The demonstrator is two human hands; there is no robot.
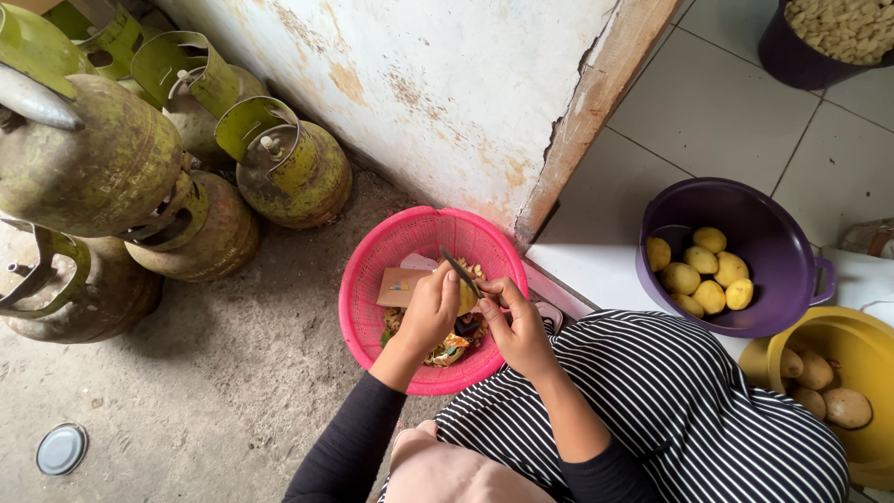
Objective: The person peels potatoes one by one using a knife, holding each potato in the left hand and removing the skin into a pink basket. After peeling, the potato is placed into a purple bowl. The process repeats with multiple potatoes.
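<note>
My left hand (pixel 430 310) grips a yellow potato (pixel 467 298), partly peeled, over a pink plastic basket (pixel 368 270). My right hand (pixel 518 326) holds a small knife (pixel 460 272) with its blade laid against the potato. Peelings and a piece of card (pixel 400 287) lie inside the basket below my hands. A striped cloth covers my lap (pixel 670 401).
A purple bucket (pixel 773 233) to the right holds several peeled yellow potatoes. A yellow bucket (pixel 861 335) at far right holds unpeeled brown potatoes. Several green gas cylinders (pixel 289 172) stand at the upper left by a worn wall. A round metal lid (pixel 61 449) lies on the concrete floor.
</note>
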